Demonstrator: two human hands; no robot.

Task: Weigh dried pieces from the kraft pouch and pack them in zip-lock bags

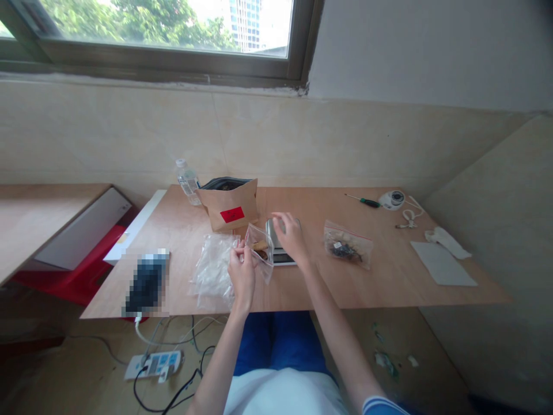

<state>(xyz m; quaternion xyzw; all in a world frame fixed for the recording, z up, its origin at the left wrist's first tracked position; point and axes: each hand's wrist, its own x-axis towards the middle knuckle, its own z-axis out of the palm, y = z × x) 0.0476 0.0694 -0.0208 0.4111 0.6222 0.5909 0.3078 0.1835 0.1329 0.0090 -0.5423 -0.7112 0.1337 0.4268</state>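
Observation:
My left hand [242,274] pinches the edge of a small clear zip bag [266,266] with a few brown pieces [260,246] inside; what they are I cannot make out. My right hand [290,237] is over a small silver scale [280,259], partly covering it. Its fingers are loosely bent and a little apart, with nothing visible between them. Behind the clear bag stands an opened brown paper pouch [228,202] with a red label and dark contents. A pile of clear plastic bags [213,265] lies just left of my left hand.
A zip bag of dark pieces [348,248] lies to the right. Farther right are a screwdriver [367,202], a white dome camera [392,199] and a white sheet [443,264]. A water bottle [188,181] stands at the back left. A plugged-in phone [147,282] lies near the left edge.

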